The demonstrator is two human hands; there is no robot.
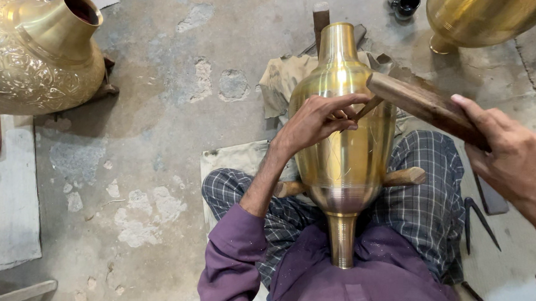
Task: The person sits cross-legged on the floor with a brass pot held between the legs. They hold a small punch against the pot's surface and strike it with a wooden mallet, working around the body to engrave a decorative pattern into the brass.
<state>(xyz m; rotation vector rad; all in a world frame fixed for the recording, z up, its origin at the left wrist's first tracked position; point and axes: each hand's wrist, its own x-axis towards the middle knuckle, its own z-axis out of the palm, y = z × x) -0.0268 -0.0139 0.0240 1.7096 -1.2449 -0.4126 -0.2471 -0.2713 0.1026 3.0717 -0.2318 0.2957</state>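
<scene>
Cracked concrete floor under us; a smooth brass vase (342, 133) lies across our checkered lap at centre.

Faint scratched lines mark its polished belly, which rests on a wooden bar (408, 176). An engraved brass vessel (23, 61) sits at ten o'clock, another brass vessel (490, 3) at one. Our left hand (319, 120) pinches a thin tool against the vase; our right hand (514, 158) clamps a wooden mallet (422, 105) over it.

The person wears a purple long-sleeved shirt (327, 278) and grey-and-white checked trousers (426, 202)
</scene>
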